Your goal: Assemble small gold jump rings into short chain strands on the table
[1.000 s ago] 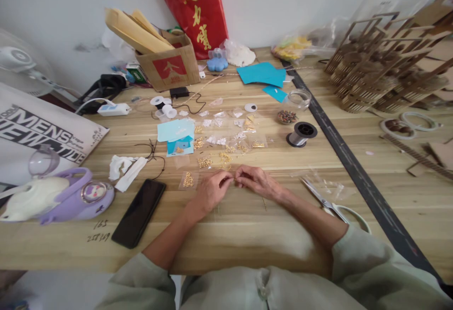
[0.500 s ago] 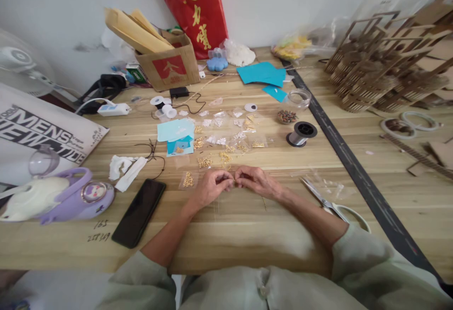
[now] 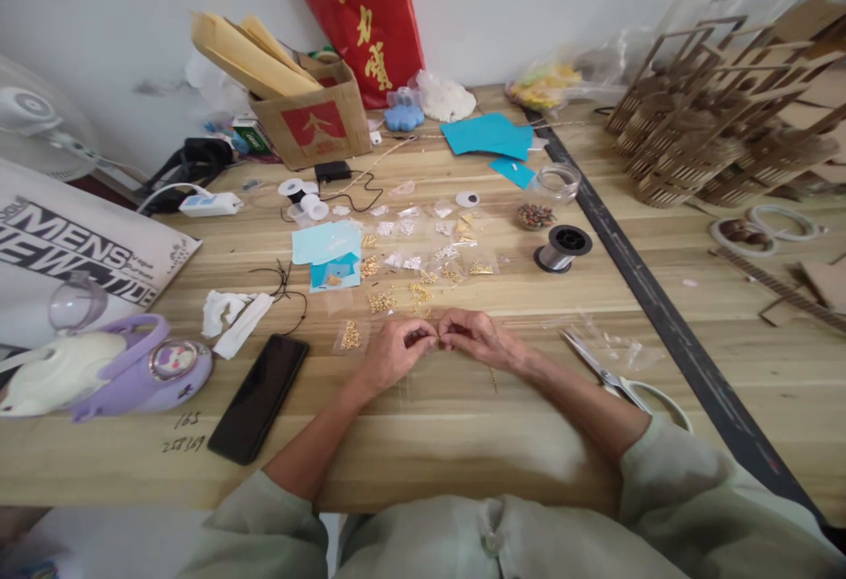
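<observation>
Left hand (image 3: 397,354): thumb and forefinger pinched, tips nearly meeting those of the right.

Right hand (image 3: 479,338): likewise pinched, wrist low over the table (image 3: 463,447).

Small piece (image 3: 439,338), one: gold-looking, held where the two pinches meet; too small to identify.

Thread (image 3: 400,392): pale and thin, hanging just below the left fingers; its upper end is hidden.

Chain (image 3: 493,380), short: on the near side of the right fingers; whether it is held cannot be told.

Handling, as judged: light tip pressure, one side steady while the other makes the fine adjustment; forearms braced; thread and chain best left slack and apart, lest they snag.

Gold beads (image 3: 421,294), loose: just beyond the fingers, easily scattered by a knuckle; small lifts advised.

Bead packet (image 3: 352,336): left of the left fingers.

Scissors (image 3: 614,379), blades slightly parted: right of the right fingers, safest reached by the handles.
</observation>
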### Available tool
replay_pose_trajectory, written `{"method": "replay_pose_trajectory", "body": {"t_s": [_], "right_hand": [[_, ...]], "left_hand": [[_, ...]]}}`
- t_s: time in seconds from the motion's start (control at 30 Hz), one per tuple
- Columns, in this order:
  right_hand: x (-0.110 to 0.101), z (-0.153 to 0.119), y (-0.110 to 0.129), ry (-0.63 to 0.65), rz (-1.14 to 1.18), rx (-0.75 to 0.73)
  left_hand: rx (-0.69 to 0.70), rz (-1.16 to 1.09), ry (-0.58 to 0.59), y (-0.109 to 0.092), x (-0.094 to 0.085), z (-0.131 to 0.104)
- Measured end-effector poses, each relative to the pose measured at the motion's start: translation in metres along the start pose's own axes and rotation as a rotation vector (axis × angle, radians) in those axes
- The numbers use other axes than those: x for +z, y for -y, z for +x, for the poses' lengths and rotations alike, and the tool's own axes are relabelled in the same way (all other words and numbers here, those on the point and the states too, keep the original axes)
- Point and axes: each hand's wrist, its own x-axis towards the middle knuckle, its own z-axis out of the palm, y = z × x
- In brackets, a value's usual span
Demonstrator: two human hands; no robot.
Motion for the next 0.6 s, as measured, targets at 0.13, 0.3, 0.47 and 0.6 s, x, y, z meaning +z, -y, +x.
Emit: {"method": "replay_pose_trajectory", "body": {"t_s": [0.13,0.3,0.47,0.6], "right_hand": [[0.0005,-0.0001,-0.0017,0.01,-0.005,0.013],[0.0011,-0.0008,0.0006,-0.01,-0.039,0.021],[0.0018,-0.0012,0.0033,-0.028,-0.026,0.031],[0.0026,-0.0011,0.0026,-0.052,-0.038,0.038]], "left_hand": [[0.053,0.131,-0.034,-0.0032,0.0009,-0.0008],[0.111,0.192,-0.065,-0.0038,0.0022,-0.0019],[0.238,0.254,-0.103,-0.002,0.0044,-0.0034],[0.374,0.387,-0.129,-0.0001,0.0075,-0.0054]]}}
